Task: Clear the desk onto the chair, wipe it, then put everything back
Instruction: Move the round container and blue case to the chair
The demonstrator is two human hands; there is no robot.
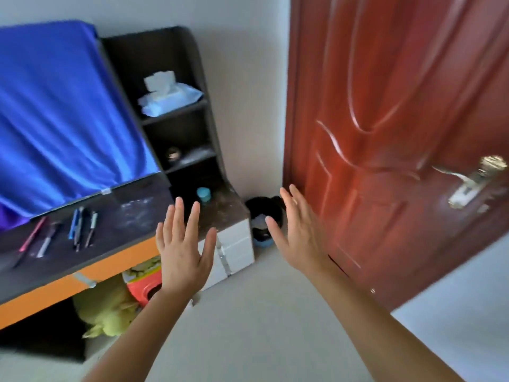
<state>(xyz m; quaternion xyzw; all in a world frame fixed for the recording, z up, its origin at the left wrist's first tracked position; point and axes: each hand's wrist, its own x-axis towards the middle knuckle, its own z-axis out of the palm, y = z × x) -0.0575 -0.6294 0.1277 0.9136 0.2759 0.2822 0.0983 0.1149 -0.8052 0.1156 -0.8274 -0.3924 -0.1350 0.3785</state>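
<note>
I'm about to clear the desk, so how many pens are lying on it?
5, on the left of the desk: a pink pen, a grey pen beside it, a blue pen, a dark pen and a silver-banded pen. Blur or the frame edge may hide more.

No text, number or brand can be read. The colourful package (143,274) under the tabletop (118,234) carries some print, but it is too blurred to read. The pale marks on the tabletop do not form any letters that can be made out.
</note>
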